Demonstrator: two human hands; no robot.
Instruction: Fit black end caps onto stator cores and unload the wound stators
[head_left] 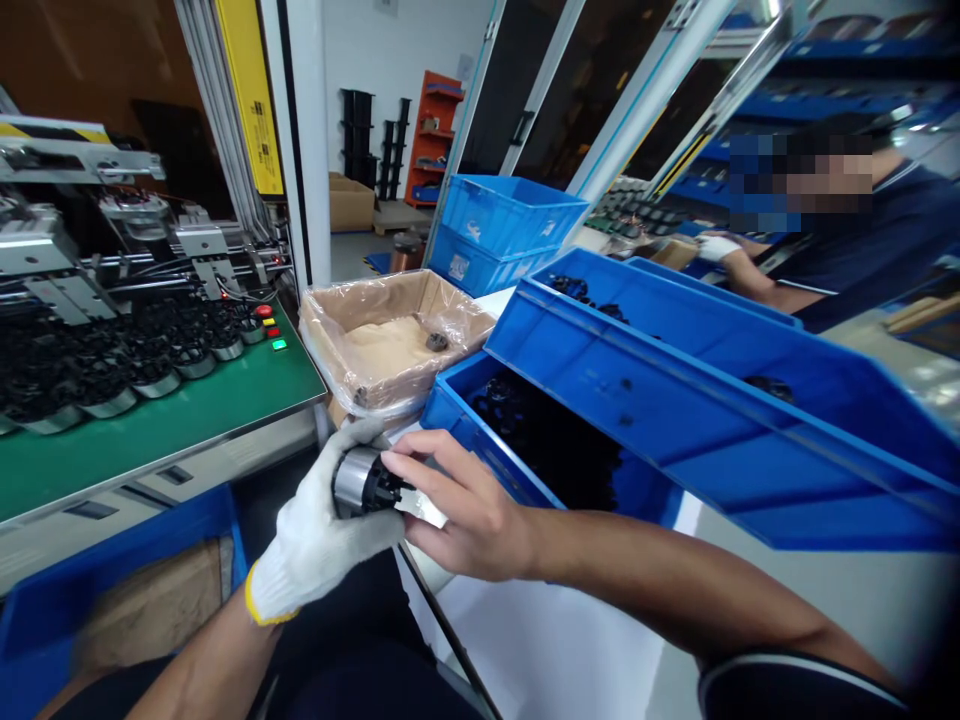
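My left hand (319, 530), in a white knitted glove with a yellow cuff, wraps round a motor stator (356, 482). The stator is a silver metal cylinder with a black plastic end, tilted to face right. The bare fingers of my right hand (469, 510) close on that black end from the right, the index fingertip at its upper edge. A whitish, shiny piece (421, 504) shows between the right thumb and fingers; I cannot tell what it is. The right fingers partly hide the stator's end.
Many similar stators (154, 365) stand on the green bench (247, 400) beside a machine. Ahead is a plastic-lined carton (330, 340). A long blue bin (637, 390) rests tilted over a lower blue bin (457, 400) of black parts. A co-worker (847, 240) works at right.
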